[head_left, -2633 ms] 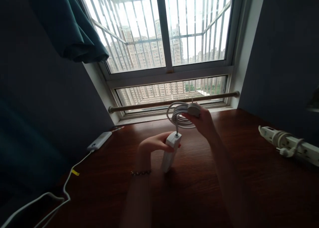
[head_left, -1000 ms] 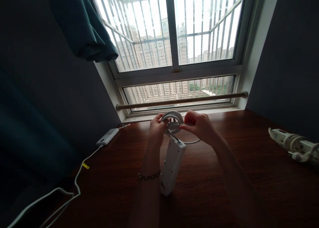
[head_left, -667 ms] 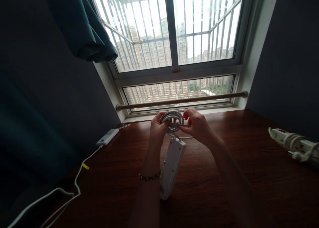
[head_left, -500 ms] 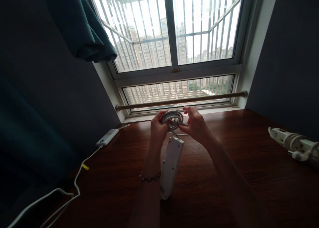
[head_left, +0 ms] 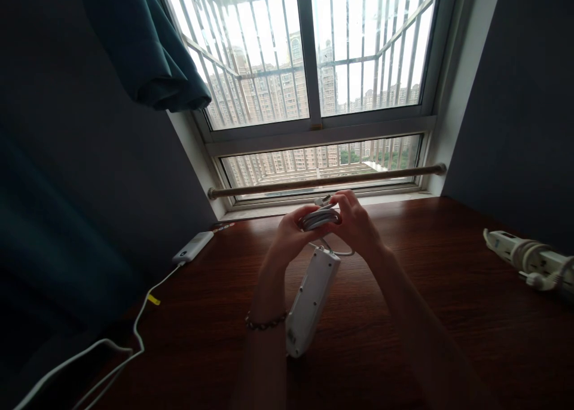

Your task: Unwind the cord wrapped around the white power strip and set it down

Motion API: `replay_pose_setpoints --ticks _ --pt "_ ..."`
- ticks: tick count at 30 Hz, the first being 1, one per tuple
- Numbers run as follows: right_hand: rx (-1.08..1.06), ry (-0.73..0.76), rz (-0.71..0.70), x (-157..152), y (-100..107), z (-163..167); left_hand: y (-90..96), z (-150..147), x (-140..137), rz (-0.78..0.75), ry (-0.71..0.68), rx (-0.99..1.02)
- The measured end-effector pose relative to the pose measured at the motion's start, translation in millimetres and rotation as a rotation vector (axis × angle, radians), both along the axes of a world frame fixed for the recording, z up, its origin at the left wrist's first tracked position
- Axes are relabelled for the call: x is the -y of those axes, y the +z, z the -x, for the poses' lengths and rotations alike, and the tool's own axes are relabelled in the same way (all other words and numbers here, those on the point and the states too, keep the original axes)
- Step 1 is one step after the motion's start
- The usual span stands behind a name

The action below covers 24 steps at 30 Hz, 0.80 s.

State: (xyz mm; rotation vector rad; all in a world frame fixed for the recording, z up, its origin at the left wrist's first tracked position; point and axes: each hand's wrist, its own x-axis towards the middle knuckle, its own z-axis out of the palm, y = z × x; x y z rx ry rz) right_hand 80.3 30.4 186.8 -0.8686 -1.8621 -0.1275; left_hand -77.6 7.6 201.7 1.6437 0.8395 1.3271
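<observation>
Coiled white cord (head_left: pixel 319 219) sits bunched between both hands above the wooden table (head_left: pixel 403 314), at about twelve o'clock from the person's chest and in front of the window sill; the left hand (head_left: pixel 293 238) closes its fingers round the coil from the nine o'clock side, while the right hand (head_left: pixel 356 225) pinches the same bundle from three o'clock, thumb and fingertips drawn tight on it; a short loose loop of cord drops from the coil to the white power strip (head_left: pixel 310 299), which hangs tilted below the hands, its near end low toward six o'clock, though whether that end touches the table I cannot tell; a beaded bracelet (head_left: pixel 264 323) rings the left wrist; off at nine o'clock a white power bank (head_left: pixel 194 247) lies on the table with a white cable (head_left: pixel 112 350) trailing toward seven o'clock, a yellow tag on it; far out at three o'clock a second power strip (head_left: pixel 529 256) rests with its own cord wound round it; a teal curtain (head_left: pixel 147 51) hangs at eleven o'clock beside the barred window (head_left: pixel 314 57).
</observation>
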Motion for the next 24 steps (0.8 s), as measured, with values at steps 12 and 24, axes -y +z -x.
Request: replay_pose_setpoints --ticks 12,24 --pt "-0.185 0.126 0.133 2 5 -8 5.0 -4 4 0.054 -0.041 0.062" --pt "-0.494 0.646 0.578 -1 15 -41 -8.6 5 -7 0.252 -0.236 0.220"
